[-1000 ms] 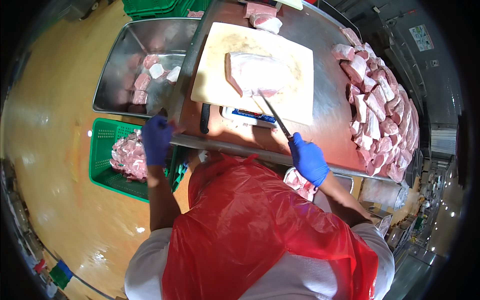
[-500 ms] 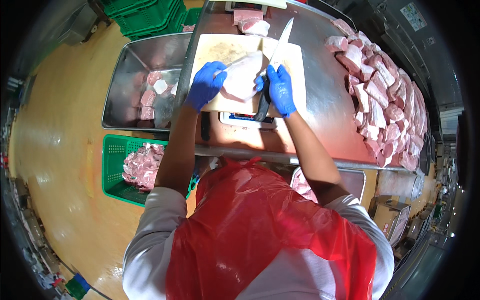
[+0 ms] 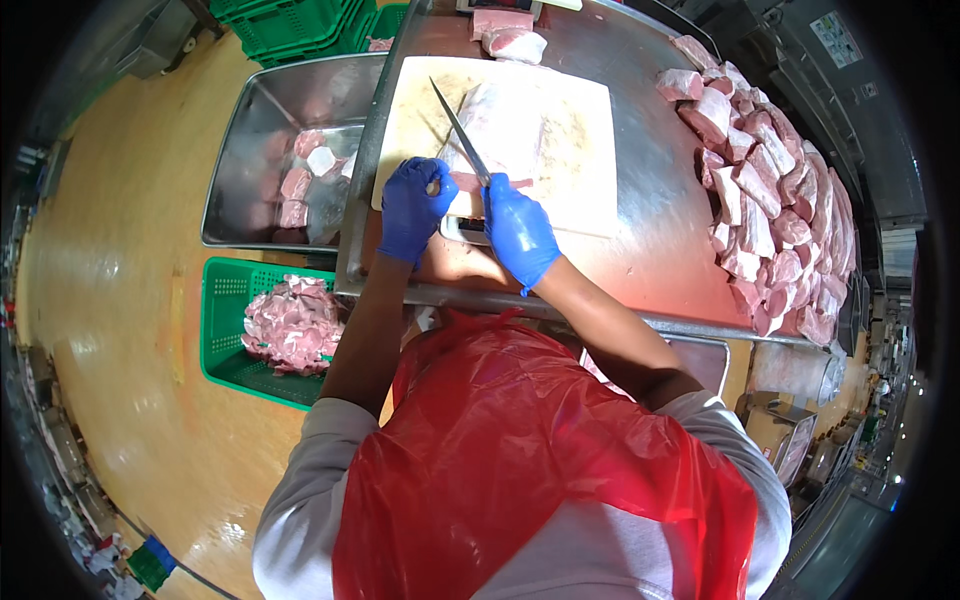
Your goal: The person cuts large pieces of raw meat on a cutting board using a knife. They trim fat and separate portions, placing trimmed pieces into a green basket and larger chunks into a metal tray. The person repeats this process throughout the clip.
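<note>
R hand (image 3: 518,228) grip: clenched on knife (image 3: 462,135), blade runs up-left over meat slab (image 3: 500,125) | L hand (image 3: 412,205) grip: pinching meat strip (image 3: 470,183) at slab's near edge, just left of blade | slab on cutting board (image 3: 585,165), steel surface (image 3: 655,255)

Your blue-gloved left hand (image 3: 413,208) and blue-gloved right hand (image 3: 518,230) are both curled closed, side by side, forearms bare.

Steel tray (image 3: 250,150) of meat scraps, green crate (image 3: 225,330) below — cut pork pile (image 3: 770,200) opposite.
</note>
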Tool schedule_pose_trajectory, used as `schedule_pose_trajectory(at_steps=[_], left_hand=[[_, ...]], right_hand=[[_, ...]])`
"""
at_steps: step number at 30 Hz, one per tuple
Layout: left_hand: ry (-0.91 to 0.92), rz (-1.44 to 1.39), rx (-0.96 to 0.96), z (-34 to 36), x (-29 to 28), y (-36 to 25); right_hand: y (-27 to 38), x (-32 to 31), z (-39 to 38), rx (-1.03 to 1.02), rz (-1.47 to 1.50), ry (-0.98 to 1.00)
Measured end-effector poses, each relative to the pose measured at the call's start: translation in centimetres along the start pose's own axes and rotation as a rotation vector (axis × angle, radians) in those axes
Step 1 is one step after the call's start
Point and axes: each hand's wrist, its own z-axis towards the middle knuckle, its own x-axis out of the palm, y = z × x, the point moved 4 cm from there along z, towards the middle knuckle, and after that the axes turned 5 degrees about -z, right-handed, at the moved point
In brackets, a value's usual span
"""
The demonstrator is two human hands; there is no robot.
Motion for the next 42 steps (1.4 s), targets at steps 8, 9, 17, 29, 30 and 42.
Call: schedule_pose_trajectory(at_steps=[8, 9, 17, 29, 30, 42], left_hand=[[-0.13, 0.032, -0.05, -0.6, -1.6, 1.4], [-0.165, -0.006, -0.122, -0.8, -2.3, 2.0], [-0.177, -0.076, 0.081, -0.5, 0.1, -2.6], [-0.406, -0.16, 0.164, -0.7, 0.1, 1.0], [-0.375, -0.231, 0.03, -1.0, 0.0, 1.8], [-0.246, -0.129, -0.271, -3.4, -6.6, 1.8]], right_hand=[[-3.3, -1.0, -6.9, 0.047, -0.266, 0.441], [-4.3, -2.2, -8.8, 0.028, -0.292, 0.506], [0.2, -8.4, -5.0, 0.017, -0.234, 0.318], [2.0, -1.0, 0.1, -0.009, -0.378, 0.427], [1.2, -1.8, -1.5, -0.011, -0.42, 0.483], [-1.5, -5.5, -7.8, 0.002, -0.255, 0.455]])
